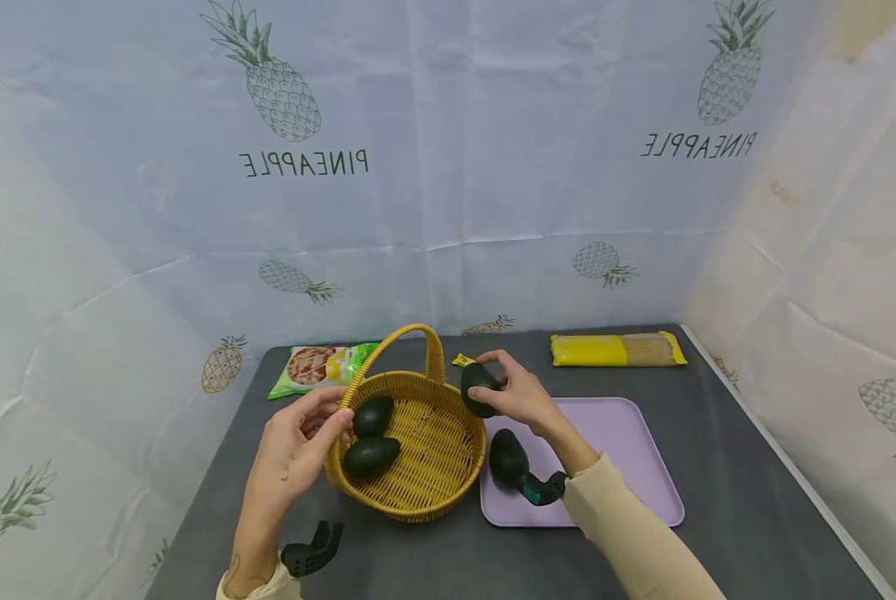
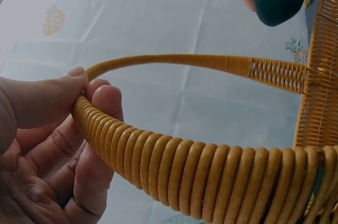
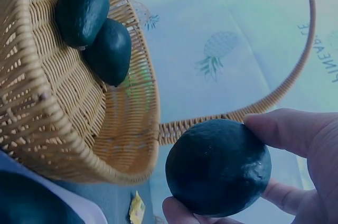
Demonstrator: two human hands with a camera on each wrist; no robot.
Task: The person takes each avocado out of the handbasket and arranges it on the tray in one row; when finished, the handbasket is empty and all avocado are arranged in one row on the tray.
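My left hand (image 1: pixel 293 454) pinches the arched handle (image 2: pixel 174 168) of a yellow wicker basket (image 1: pixel 448 479) between thumb and fingers. Two dark green avocados (image 1: pixel 372 437) lie in the basket's left side. An avocado (image 3: pixel 216 168) is in my right hand (image 1: pixel 518 392), held between thumb and fingertips just beyond the basket's right rim, above the table. Another avocado (image 1: pixel 508 458) rests on the lilac tray (image 1: pixel 620 450), under my right forearm.
At the back left lies a green food packet (image 1: pixel 316 367), partly behind the basket. A yellow pasta pack (image 1: pixel 616 350) is at the back right. One small yellow wrapper (image 3: pixel 137 208) lies behind the held avocado. Pineapple-print cloth (image 1: pixel 493 167) encloses the dark table (image 1: pixel 718 467).
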